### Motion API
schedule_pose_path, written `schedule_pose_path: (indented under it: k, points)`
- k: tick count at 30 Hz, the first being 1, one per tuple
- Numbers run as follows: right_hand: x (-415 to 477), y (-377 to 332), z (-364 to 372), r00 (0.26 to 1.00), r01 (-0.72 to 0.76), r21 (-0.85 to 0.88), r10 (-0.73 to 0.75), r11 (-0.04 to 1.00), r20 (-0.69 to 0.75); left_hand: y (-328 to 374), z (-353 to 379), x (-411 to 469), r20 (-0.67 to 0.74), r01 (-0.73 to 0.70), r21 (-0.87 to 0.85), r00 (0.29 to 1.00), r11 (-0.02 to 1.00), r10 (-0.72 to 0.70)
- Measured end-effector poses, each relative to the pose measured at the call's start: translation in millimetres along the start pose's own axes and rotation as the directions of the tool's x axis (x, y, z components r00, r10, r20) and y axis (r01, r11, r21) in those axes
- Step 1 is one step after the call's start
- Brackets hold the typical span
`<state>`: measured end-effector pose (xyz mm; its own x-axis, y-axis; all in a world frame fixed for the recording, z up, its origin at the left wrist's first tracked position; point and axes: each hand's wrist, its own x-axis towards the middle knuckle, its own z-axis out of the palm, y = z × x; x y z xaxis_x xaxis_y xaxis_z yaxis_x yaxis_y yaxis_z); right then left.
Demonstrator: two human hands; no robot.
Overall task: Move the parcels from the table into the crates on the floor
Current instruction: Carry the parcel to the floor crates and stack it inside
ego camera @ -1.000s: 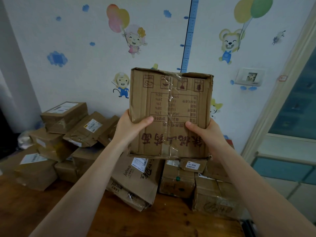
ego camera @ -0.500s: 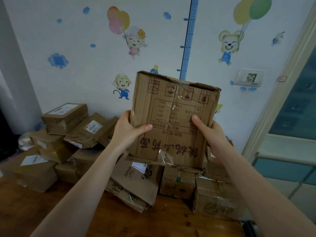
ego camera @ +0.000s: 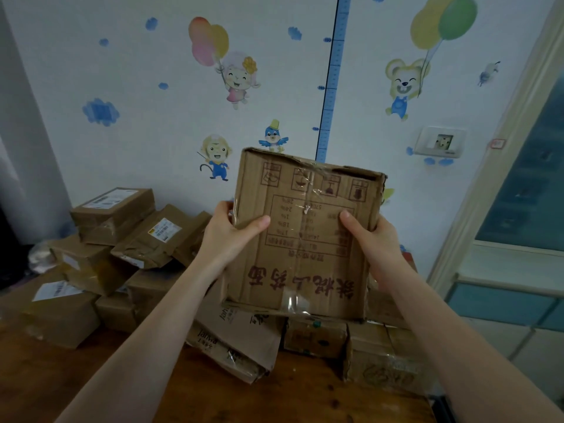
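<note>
I hold a worn cardboard parcel (ego camera: pixel 305 239) with red upside-down print and clear tape up in front of me, above the table. My left hand (ego camera: pixel 227 232) grips its left edge, thumb across the front face. My right hand (ego camera: pixel 374 239) grips the right edge, thumb on the front as well. The parcel is tilted slightly, its right side lower. More brown parcels (ego camera: pixel 113 213) lie piled on the wooden table (ego camera: pixel 91 377) behind and below it. No crate is in view.
A flat jahwa-printed parcel (ego camera: pixel 238 340) leans at the table's middle, with small boxes (ego camera: pixel 316 337) to its right. A wall with cartoon stickers stands behind the table. A door frame (ego camera: pixel 494 166) and glass panels are at the right.
The parcel has come down and slightly right, tilting clockwise. My right thumb has shifted higher on the front face. The view has tipped upward a little.
</note>
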<state>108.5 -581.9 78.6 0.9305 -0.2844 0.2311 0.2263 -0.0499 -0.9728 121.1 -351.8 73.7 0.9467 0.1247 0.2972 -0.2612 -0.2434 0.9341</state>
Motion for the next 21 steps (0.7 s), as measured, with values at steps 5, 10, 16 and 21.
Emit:
schedule_pose_path:
  k: [5, 10, 16, 21]
  points:
    - [-0.6, 1.3, 0.1, 0.999, 0.047, -0.076, -0.045, 0.996, 0.026, 1.0, -0.5, -1.0, 0.036, 0.003, -0.091, 0.999, 0.996, 0.0]
    - [-1.0, 3.2, 4.9, 0.992, 0.123, -0.115, -0.125, 0.986, -0.005, 0.1, 1.6, 2.5, -0.028, -0.079, -0.055, 0.997, 0.995, 0.078]
    - [-2.5, 1.6, 5.3, 0.994, 0.111, -0.046, -0.111, 0.993, 0.001, 3.6, -3.6, 4.1, -0.036, -0.091, -0.055, 0.995, 0.994, 0.089]
    - [-2.7, 0.0, 6.3, 0.996, 0.089, -0.025, -0.088, 0.996, 0.021, 6.6, -2.2, 1.3, -0.038, -0.061, -0.143, 0.998, 0.988, 0.056]
